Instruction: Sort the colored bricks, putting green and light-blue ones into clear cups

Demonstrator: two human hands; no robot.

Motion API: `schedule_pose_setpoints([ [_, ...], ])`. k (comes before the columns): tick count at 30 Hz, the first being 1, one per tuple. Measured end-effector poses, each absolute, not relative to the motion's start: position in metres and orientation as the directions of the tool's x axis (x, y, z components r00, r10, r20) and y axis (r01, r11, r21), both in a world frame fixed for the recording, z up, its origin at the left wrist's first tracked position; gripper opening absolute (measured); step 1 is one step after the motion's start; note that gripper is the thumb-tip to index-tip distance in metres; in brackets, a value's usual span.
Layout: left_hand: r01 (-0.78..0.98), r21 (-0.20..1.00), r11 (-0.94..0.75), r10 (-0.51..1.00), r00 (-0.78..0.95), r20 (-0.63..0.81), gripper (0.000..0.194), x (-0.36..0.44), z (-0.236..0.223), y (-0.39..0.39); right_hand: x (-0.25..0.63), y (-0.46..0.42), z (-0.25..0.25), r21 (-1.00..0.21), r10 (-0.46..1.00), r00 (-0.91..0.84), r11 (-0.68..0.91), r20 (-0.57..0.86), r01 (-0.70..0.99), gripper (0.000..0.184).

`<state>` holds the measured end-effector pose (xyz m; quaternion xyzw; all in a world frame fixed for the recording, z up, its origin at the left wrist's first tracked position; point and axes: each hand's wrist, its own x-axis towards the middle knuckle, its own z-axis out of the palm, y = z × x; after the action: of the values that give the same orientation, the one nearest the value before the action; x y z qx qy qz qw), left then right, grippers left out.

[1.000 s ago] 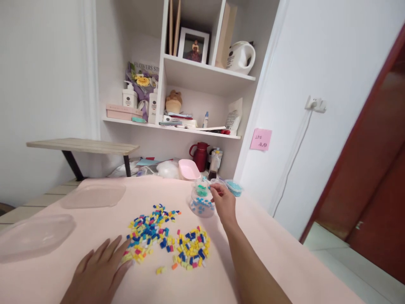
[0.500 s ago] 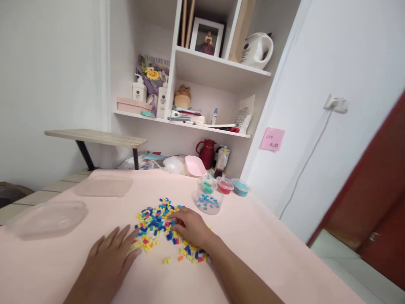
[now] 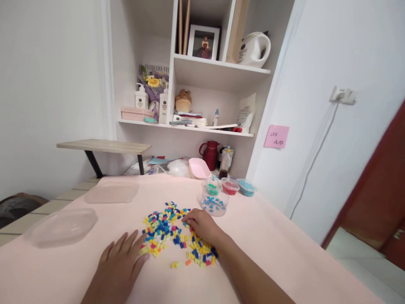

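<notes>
A loose pile of small plastic pieces [image 3: 163, 223], mixed yellow, blue, white, pink and orange, is spread over the pale pink tabletop [image 3: 268, 253]. My left hand [image 3: 119, 259] lies flat with fingers spread, its fingertips at the pile's left edge. At the pile's right side my right hand [image 3: 204, 226] has thumb and fingers pressed together, low over the pieces; whatever is between the fingertips is too small to make out. Just beyond it stands a clear tub [image 3: 218, 213] with blue pieces inside.
Behind that tub are small containers with green pieces [image 3: 212, 189], red pieces [image 3: 230, 185] and light-blue pieces [image 3: 246, 186]. Two clear plastic trays or lids [image 3: 63, 226] lie at the left. A pink basin [image 3: 199, 168] and red jug [image 3: 210, 154] stand at the back below shelves.
My right hand's fingers have gone from apart to pinched together at the pile's right part. My left hand stays spread beside the pile. The whole view has shifted slightly.
</notes>
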<state>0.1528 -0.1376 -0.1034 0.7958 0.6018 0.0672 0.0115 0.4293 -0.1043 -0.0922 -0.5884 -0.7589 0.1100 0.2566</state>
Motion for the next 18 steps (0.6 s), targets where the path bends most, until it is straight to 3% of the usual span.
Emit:
schedule_pose_setpoints([
  [9, 0.959, 0.089, -0.268, 0.962, 0.261, 0.081, 0.056, 0.153, -0.101, -0.138, 0.429, -0.105, -0.088, -0.435, 0.949, -0.200, 0.291, 0.244, 0.852, 0.028],
  [18, 0.971, -0.036, -0.237, 0.971, 0.237, -0.017, 0.057, 0.156, -0.089, -0.145, 0.440, -0.113, -0.072, -0.466, 0.966, -0.131, 0.223, 0.221, 0.856, 0.016],
])
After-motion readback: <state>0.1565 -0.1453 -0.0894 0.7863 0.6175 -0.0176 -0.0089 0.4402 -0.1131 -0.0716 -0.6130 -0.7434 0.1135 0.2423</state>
